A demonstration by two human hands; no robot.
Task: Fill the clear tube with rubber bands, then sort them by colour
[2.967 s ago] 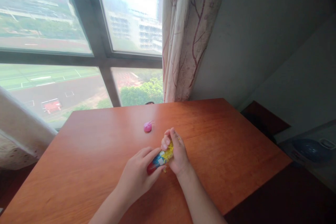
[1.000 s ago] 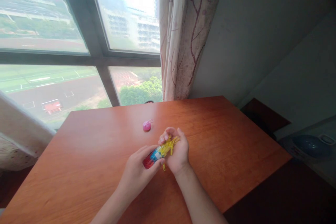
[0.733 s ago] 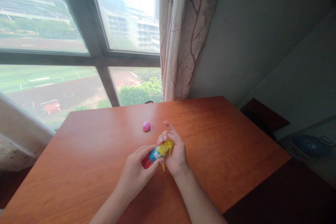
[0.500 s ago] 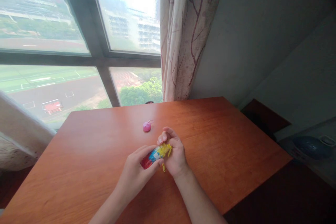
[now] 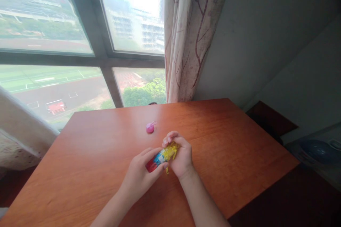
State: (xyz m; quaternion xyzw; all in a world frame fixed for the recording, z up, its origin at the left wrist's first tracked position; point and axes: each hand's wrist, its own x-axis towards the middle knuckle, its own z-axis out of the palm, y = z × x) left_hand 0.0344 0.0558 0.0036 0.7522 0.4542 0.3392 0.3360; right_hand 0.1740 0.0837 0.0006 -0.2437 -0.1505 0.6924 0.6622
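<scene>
The left grip is pinching a colorful pack over the table, nearer than a pink thing. The right grip is cupping the pack's yellow end; how tight, one cannot tell.

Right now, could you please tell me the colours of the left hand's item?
The item shows red, blue and yellow, seen in the head view.

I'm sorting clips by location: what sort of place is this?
Probably an upper-floor room, perhaps in a home or dormitory: a patterned curtain hangs by the window, which looks down on a sports field.
</scene>
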